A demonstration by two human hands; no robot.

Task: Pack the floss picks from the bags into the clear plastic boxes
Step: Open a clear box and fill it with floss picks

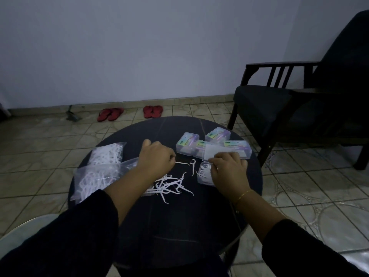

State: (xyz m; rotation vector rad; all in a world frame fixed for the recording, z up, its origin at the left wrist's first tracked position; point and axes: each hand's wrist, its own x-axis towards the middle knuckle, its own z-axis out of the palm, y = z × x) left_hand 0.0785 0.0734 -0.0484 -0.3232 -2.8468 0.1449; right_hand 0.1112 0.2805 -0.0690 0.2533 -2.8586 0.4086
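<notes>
A loose pile of white floss picks (169, 185) lies in the middle of the round dark table (179, 220). My left hand (156, 157) pinches one floss pick (182, 163) by its thin end, just above the pile. My right hand (227, 169) holds an open clear plastic box (203, 174) with a few picks inside, its lid (214, 152) raised behind the fingers. Two clear bags of floss picks lie at the table's left: one (108, 154) further back, one (95, 179) nearer.
Several closed clear boxes with colourful labels (191, 143) are grouped at the table's far right. A dark wooden armchair (299, 108) stands to the right. Two pairs of red sandals (131, 112) lie on the tiled floor by the wall.
</notes>
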